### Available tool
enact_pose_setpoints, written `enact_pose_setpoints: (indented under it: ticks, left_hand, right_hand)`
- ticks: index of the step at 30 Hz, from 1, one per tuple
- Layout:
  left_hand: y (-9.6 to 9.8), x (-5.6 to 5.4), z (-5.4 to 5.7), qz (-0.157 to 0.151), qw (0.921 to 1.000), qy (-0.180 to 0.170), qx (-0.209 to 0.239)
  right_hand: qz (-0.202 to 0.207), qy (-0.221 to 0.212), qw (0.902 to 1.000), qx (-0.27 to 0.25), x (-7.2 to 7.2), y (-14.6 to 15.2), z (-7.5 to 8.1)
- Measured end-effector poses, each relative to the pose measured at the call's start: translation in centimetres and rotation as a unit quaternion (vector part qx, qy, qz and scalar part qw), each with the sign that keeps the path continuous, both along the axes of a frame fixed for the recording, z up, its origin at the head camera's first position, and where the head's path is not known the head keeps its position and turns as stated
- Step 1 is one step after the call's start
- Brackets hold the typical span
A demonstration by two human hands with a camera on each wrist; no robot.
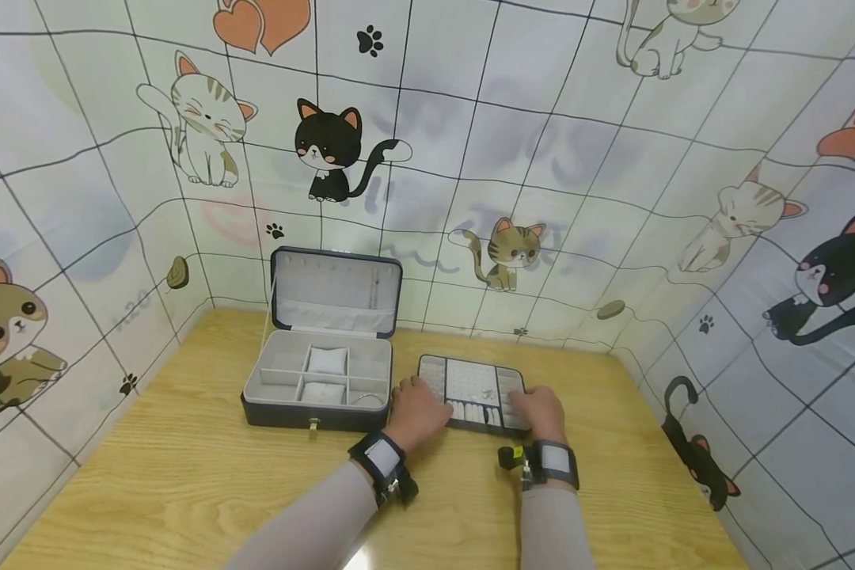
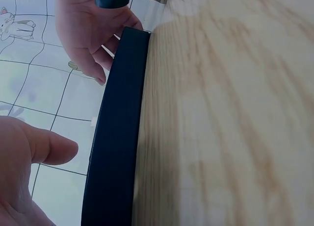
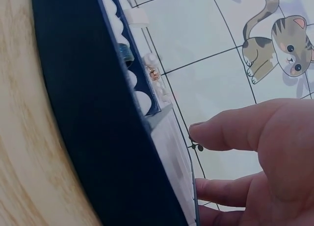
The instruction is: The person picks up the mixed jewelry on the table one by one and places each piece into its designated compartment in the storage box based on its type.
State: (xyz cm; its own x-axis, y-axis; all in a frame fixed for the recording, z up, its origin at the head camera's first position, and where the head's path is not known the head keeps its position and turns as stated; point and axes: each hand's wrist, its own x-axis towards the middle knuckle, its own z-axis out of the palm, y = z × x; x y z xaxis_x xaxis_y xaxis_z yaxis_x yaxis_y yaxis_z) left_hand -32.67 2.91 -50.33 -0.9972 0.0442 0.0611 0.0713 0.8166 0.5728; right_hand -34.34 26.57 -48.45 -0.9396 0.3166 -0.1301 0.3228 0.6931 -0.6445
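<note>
A navy-edged jewelry tray (image 1: 473, 380) with pale compartments lies on the table. My left hand (image 1: 416, 413) is at its left end, the thumb over the front left corner. At the right end is my right hand (image 1: 544, 412), its thumb extended over the end compartment. In the right wrist view the thumb (image 3: 225, 125) stands apart from the fingers (image 3: 221, 190), which lie along the tray's far rim. The left wrist view has the left thumb (image 2: 54, 146) straight beside the dark tray side (image 2: 115, 133). White ring rolls (image 3: 142, 102) and small earrings (image 3: 154, 75) sit in the tray.
Left of the tray, a navy jewelry box (image 1: 278, 413) stands with its lid (image 1: 335, 289) raised. White cushions (image 1: 326, 360) and a thin hoop (image 1: 366, 398) lie in its compartments; a chain (image 1: 374, 291) hangs inside the lid. A cat-print curtain (image 1: 435, 158) closes off the wooden table (image 1: 185, 467).
</note>
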Motion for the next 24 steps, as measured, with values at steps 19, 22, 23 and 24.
enact_pose_setpoints:
  ticks: [19,22,23,24]
  left_hand:
    - [-0.57,-0.12,0.56,0.013,0.9970,-0.009,0.075]
    - [-0.55,-0.12,0.49,0.025,0.9948,-0.015,0.097]
    - [-0.54,-0.13,0.46,0.027,0.9943,-0.016,0.102]
    - [-0.53,-0.16,0.41,0.029,0.9940,-0.017,0.104]
  right_hand:
    - [0.017,-0.028,0.9991,-0.028,-0.01,0.43,0.24]
    - [0.029,-0.012,0.9995,-0.009,-0.10,0.57,0.08]
    - [0.029,-0.009,0.9995,-0.008,-0.14,0.58,0.06]
    - [0.030,-0.006,0.9995,-0.005,-0.21,0.59,0.03]
